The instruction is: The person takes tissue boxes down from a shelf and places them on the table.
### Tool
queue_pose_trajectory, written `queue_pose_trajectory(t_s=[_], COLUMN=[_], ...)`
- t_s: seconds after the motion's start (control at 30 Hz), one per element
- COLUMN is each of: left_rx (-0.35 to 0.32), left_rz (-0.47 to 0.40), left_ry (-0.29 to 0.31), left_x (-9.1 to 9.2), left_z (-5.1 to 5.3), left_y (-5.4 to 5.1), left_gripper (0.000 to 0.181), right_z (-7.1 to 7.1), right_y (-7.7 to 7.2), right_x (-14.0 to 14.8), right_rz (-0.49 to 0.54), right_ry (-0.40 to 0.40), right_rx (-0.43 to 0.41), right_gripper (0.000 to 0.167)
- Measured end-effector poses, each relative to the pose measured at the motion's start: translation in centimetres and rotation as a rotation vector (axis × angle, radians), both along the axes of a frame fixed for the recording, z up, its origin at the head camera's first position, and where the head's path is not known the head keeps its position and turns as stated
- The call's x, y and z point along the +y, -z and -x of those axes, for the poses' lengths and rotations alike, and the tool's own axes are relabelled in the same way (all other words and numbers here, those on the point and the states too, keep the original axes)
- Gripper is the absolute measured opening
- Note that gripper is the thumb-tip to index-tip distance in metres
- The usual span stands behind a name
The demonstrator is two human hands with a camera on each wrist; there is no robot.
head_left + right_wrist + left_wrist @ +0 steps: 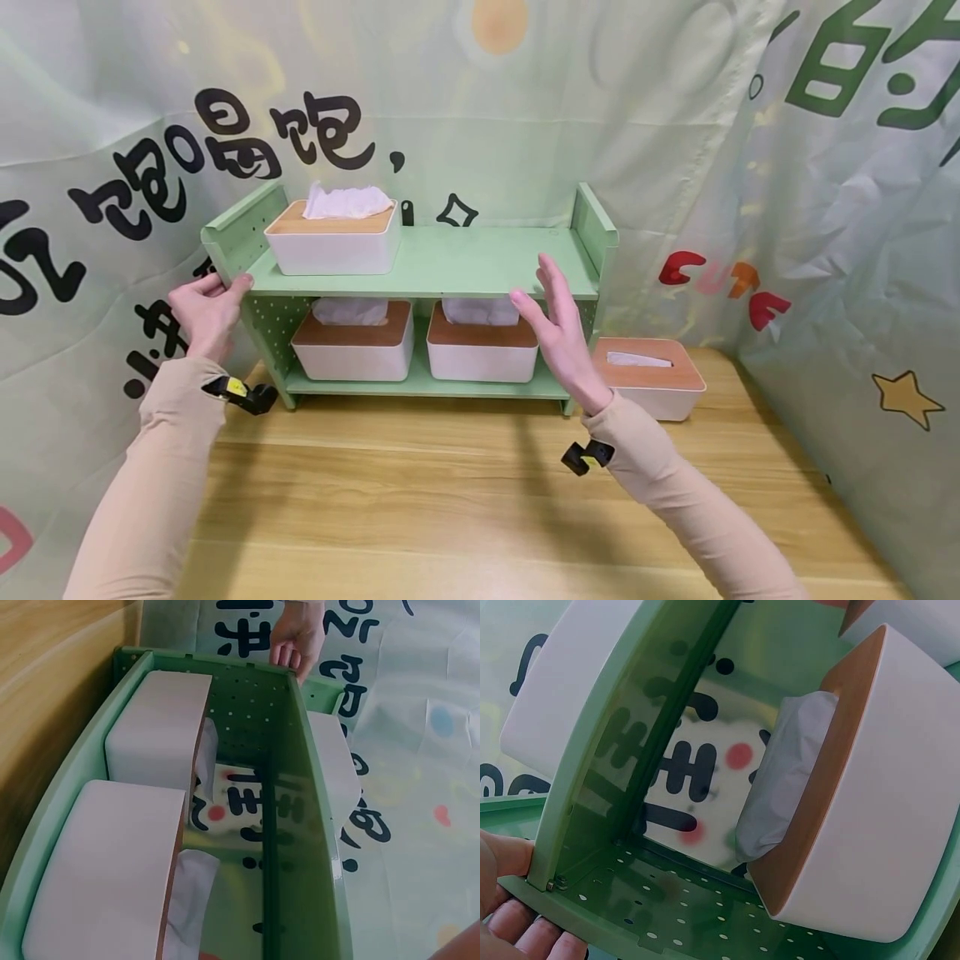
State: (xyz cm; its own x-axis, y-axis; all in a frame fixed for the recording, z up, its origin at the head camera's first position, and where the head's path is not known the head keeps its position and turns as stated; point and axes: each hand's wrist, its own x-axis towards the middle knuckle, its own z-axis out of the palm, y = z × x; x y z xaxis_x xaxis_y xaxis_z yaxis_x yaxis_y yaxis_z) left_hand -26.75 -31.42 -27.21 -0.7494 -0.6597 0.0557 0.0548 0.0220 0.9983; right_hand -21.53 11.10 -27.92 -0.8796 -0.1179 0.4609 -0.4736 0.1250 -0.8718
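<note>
A green two-tier shelf (pixel 487 260) with perforated side panels stands on the wooden table. My left hand (pixel 206 312) grips its left side at the upper tier, thumb at the front corner and fingers round the panel's outer side. In front of the shelf's right part, my right hand (pixel 561 337) is raised with straight fingers and holds nothing. One white tissue box (pixel 330 252) with a wooden lid sits on the upper tier at the left. Below it are a left tissue box (pixel 352 362) and a right tissue box (pixel 482 364), both with tissue sticking out.
Another tissue box (pixel 660 402) stands on the table (pixel 420 492) right of the shelf, partly behind my right wrist. A printed cloth (pixel 675 167) hangs behind the shelf and along both sides. Each wrist wears a small black camera.
</note>
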Motion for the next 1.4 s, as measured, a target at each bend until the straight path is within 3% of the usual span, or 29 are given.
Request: queue_pose_trajectory(t_s=[0.63, 0.9, 1.4], left_rx=[0.043, 0.045, 0.043], left_rz=[-0.035, -0.056, -0.051], left_ry=[0.011, 0.018, 0.014], left_x=[0.0, 0.1, 0.0], left_z=[0.0, -0.1, 0.0], left_y=[-0.1, -0.1, -0.1], left_gripper=[0.051, 0.052, 0.052], right_z=[3.8, 5.0, 8.1], right_y=[-2.2, -3.1, -4.5], right_x=[-2.9, -4.3, -6.8], right_rz=[-0.074, -0.040, -0.076], right_ry=[-0.073, -0.078, -0.118], right_rx=[-0.048, -0.125, -0.168], right_gripper=[0.081, 0.082, 0.085])
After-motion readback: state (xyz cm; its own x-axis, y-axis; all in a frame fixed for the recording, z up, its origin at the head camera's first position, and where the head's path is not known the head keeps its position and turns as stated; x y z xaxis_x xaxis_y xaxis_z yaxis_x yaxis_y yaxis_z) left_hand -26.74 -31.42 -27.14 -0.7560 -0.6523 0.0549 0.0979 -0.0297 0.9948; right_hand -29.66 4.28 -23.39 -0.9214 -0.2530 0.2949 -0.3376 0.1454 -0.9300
